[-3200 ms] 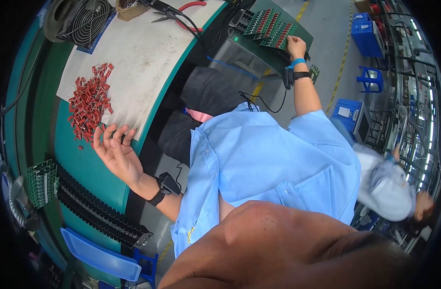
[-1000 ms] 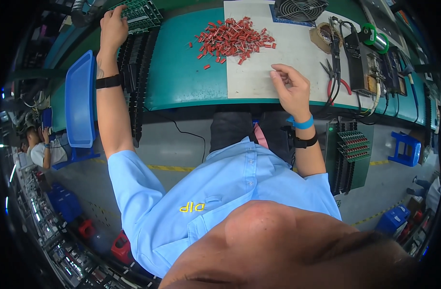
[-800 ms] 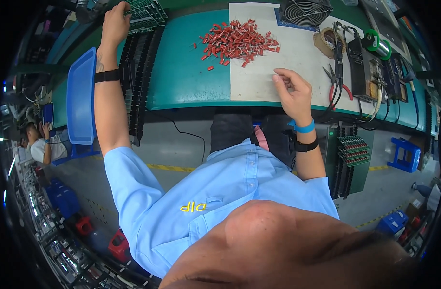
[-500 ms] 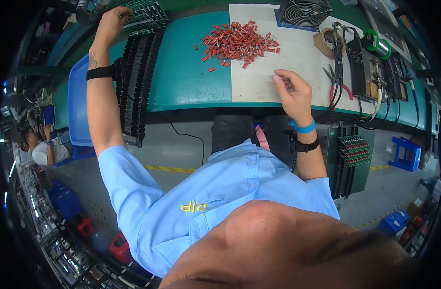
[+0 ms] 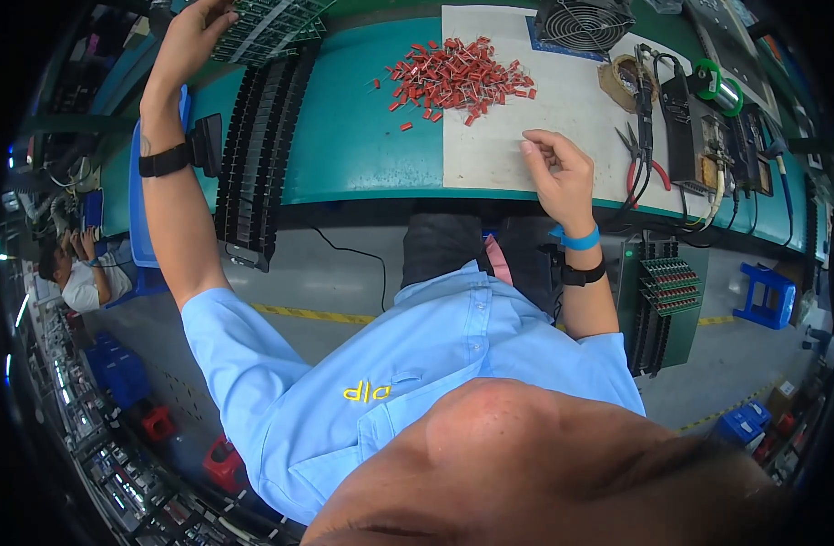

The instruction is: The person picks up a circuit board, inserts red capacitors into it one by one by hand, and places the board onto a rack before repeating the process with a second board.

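The view's top edge crops the leftmost boards (image 5: 273, 29).

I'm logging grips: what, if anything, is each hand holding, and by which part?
The left hand appears to grip a green circuit board by its left end; the right hand, loosely curled, shows nothing held.

Even indoor light, faint sheen on green tabletop (image 5: 344, 136), fisheye bending — black corners, lower foreground shadowed, soft
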`<move>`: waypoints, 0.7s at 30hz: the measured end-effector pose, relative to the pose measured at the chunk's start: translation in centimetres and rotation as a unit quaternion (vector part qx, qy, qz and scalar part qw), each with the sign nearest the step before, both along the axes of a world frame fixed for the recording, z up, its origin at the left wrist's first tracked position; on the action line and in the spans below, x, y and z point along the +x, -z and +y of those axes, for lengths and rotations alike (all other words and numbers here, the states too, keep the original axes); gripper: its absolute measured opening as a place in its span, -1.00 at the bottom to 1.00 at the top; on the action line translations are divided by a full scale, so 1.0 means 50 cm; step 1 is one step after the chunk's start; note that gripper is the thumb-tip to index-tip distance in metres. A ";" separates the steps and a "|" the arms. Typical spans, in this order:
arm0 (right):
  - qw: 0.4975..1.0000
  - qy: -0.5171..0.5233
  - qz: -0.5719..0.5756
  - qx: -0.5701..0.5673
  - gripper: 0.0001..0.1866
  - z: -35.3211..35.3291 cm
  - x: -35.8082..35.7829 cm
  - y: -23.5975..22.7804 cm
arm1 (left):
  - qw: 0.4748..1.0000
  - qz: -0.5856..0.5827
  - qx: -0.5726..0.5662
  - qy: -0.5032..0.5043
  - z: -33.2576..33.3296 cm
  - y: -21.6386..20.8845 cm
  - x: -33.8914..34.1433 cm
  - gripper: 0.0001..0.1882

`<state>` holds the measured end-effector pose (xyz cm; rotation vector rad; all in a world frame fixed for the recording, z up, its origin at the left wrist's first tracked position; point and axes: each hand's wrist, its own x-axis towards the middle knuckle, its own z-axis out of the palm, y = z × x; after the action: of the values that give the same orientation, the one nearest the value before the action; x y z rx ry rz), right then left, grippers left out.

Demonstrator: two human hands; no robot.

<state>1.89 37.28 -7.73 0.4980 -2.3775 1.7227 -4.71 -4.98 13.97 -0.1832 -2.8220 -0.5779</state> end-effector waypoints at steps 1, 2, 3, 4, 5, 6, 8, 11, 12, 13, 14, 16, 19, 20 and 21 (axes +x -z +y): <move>1.000 -0.001 -0.002 0.000 -0.84 0.000 0.000 0.000 | 1.000 0.001 0.001 -0.001 0.011 0.001 0.008 -0.76; 1.000 -0.001 -0.003 0.000 -0.84 0.001 -0.001 -0.001 | 0.998 -0.016 0.066 0.001 0.019 0.002 0.013 -0.75; 1.000 -0.001 -0.002 0.002 -0.84 0.002 -0.002 0.001 | 0.991 -0.032 0.130 0.004 0.026 0.003 0.016 -0.73; 1.000 -0.011 -0.012 -0.004 -0.83 0.002 -0.003 0.005 | 0.980 -0.049 0.193 0.008 0.034 0.005 0.020 -0.72; 1.000 -0.017 -0.022 -0.010 -0.81 0.004 -0.005 0.010 | 0.980 -0.049 0.195 0.012 0.045 0.008 0.022 -0.72; 0.999 -0.023 -0.032 -0.016 -0.79 0.006 -0.008 0.012 | 0.965 -0.055 0.252 0.040 0.057 0.013 0.027 -0.71; 0.996 -0.044 -0.058 -0.053 -0.78 0.002 -0.014 0.004 | 0.924 -0.069 0.364 0.094 0.077 0.026 0.038 -0.68; 0.982 -0.090 -0.107 -0.127 -0.74 -0.021 -0.021 -0.028 | 0.948 -0.051 0.304 0.079 0.091 0.071 0.039 -0.66; 0.978 -0.125 -0.112 -0.126 -0.71 -0.033 -0.023 -0.047 | 0.959 -0.041 0.273 0.071 0.097 0.087 0.038 -0.64; 0.972 -0.162 -0.118 -0.124 -0.68 -0.045 -0.023 -0.066 | 0.958 -0.041 0.275 0.074 0.113 0.096 0.045 -0.64; 0.972 -0.159 -0.119 -0.123 -0.68 -0.054 -0.023 -0.084 | 0.947 -0.046 0.306 0.085 0.138 0.107 0.058 -0.63; 0.954 -0.153 -0.209 -0.151 -0.59 -0.069 -0.026 -0.109 | 0.920 -0.061 0.368 0.121 0.196 0.136 0.059 -0.60; 0.929 -0.181 -0.257 -0.194 -0.49 -0.086 -0.019 -0.109 | 0.919 -0.032 0.372 0.127 0.249 0.155 0.088 -0.60; 0.917 -0.205 -0.258 -0.225 -0.44 -0.091 -0.020 -0.103 | 0.919 -0.016 0.372 0.129 0.265 0.156 0.095 -0.61; 0.903 -0.229 -0.258 -0.255 -0.38 -0.096 -0.020 -0.097 | 0.918 -0.016 0.373 0.131 0.282 0.155 0.103 -0.61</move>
<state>0.88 32.50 -2.87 0.5998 -2.0398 2.8902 0.46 9.10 6.21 -0.3956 -2.3971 -1.6626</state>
